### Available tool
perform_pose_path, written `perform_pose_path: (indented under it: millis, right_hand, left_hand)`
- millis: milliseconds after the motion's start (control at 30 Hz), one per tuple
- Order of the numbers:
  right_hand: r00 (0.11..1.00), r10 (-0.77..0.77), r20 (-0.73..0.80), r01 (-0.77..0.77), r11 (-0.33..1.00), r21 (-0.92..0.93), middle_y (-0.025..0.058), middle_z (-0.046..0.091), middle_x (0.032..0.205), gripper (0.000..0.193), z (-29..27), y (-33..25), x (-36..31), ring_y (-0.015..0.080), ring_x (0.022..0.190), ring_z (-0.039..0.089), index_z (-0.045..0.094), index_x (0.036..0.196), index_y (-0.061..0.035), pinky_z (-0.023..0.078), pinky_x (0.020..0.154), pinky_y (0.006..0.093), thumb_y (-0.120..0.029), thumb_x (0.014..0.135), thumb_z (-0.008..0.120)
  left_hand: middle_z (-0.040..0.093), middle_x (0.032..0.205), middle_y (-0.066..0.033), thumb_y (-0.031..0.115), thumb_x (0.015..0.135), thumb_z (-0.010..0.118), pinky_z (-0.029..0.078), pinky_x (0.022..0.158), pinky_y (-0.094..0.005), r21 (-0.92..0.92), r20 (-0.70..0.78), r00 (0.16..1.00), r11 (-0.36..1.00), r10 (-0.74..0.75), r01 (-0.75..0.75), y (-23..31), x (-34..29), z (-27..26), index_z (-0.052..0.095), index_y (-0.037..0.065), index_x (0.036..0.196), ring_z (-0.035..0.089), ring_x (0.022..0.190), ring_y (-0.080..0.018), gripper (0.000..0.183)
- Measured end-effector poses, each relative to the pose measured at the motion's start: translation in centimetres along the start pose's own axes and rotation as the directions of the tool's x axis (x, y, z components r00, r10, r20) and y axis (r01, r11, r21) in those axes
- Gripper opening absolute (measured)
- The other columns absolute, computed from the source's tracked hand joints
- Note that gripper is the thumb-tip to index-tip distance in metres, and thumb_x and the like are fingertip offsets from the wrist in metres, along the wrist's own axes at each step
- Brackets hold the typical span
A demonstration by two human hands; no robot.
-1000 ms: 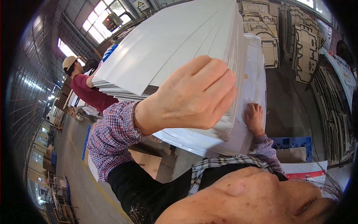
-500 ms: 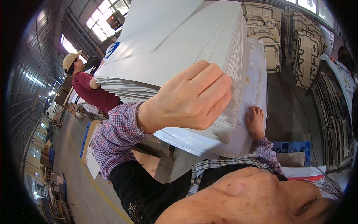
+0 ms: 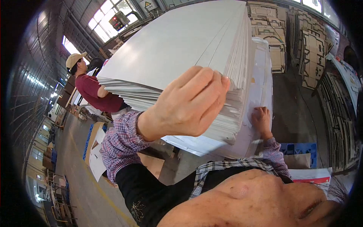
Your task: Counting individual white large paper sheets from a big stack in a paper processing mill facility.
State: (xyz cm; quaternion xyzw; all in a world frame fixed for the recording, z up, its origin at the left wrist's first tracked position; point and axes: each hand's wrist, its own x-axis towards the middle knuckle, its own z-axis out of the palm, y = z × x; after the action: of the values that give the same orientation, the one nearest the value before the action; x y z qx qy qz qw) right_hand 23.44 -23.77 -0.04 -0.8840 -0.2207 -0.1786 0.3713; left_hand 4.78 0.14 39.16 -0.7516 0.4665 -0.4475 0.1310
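A tall stack of large white paper sheets [image 3: 162,45] fills the middle, its edges fanned in layers. My left hand [image 3: 189,102] is closed at the stack's near right corner, fingers curled and pressed together. Whatever they may hold is hidden by the hand itself. Right of the stack, my right hand [image 3: 261,120] rests on a lower white sheet-covered pile [image 3: 261,75], palm down with fingers apart and slightly bent, holding nothing.
A person in a dark red shirt and cap [image 3: 90,87] stands at the stack's far left. Cut brown boards [image 3: 312,56] lean at the back right. A blue pallet [image 3: 298,149] lies right of me; another blue pallet edge [image 3: 88,140] shows at left.
The sheet raised over the stack's upper left is no longer there, and the top lies smooth. My left hand has shifted slightly left and down; my right hand stays on the lower pile.
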Motion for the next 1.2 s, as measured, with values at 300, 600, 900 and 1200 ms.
perform_pose_path:
  millis: [300, 600, 900, 1200]
  right_hand:
    - [0.907, -0.152, -0.393, 0.309, 0.875, 0.373, 0.0126, 0.064, 0.101, 0.010, -13.6, -14.8, 8.2, 0.0237, 0.103, 0.060, 0.068, 0.103, -0.0014, 0.046, 0.090, 0.0322, -0.005, 0.094, 0.066]
    - [0.711, -0.485, -0.510, 0.701, 0.543, 0.462, 0.0155, 0.061, 0.117, 0.020, -18.8, -26.4, 9.1, 0.0240, 0.111, 0.058, 0.068, 0.111, 0.0003, 0.045, 0.097, 0.0356, -0.011, 0.095, 0.066]
    - [0.687, -0.587, -0.429, 0.724, 0.499, 0.476, 0.0178, 0.063, 0.115, 0.026, -17.3, -28.6, 9.4, 0.0326, 0.110, 0.057, 0.069, 0.111, -0.0011, 0.042, 0.101, 0.0433, -0.015, 0.089, 0.071]
    - [0.646, -0.593, -0.480, 0.763, 0.518, 0.386, 0.0167, 0.064, 0.113, 0.035, -16.7, -29.0, 9.8, 0.0336, 0.109, 0.055, 0.069, 0.110, -0.0013, 0.041, 0.101, 0.0445, -0.013, 0.077, 0.073]
  left_hand:
    - [0.064, 0.088, -0.0216, -0.004, 0.063, 0.085, 0.052, 0.054, -0.0379, 0.073, -0.103, 0.993, 0.996, 0.061, -0.054, -0.4, -1.2, 0.0, 0.066, -0.015, 0.091, 0.062, 0.076, -0.0302, 0.035]
    - [0.067, 0.090, -0.0116, 0.003, 0.064, 0.087, 0.052, 0.066, -0.0335, 0.032, 0.047, 0.948, 0.949, -0.314, 0.313, 0.4, 0.0, -3.3, 0.070, -0.001, 0.092, 0.064, 0.078, -0.0290, 0.033]
    - [0.065, 0.093, -0.0089, 0.003, 0.069, 0.082, 0.050, 0.072, -0.0369, -0.142, 0.083, 0.912, 0.901, -0.402, 0.410, -0.4, -2.4, -4.1, 0.067, 0.002, 0.093, 0.063, 0.082, -0.0277, 0.028]
    - [0.066, 0.093, -0.0103, 0.007, 0.071, 0.082, 0.049, 0.072, -0.0362, -0.102, 0.250, 0.862, 0.873, -0.441, 0.477, -0.3, 0.2, -4.6, 0.071, 0.003, 0.099, 0.061, 0.082, -0.0283, 0.031]
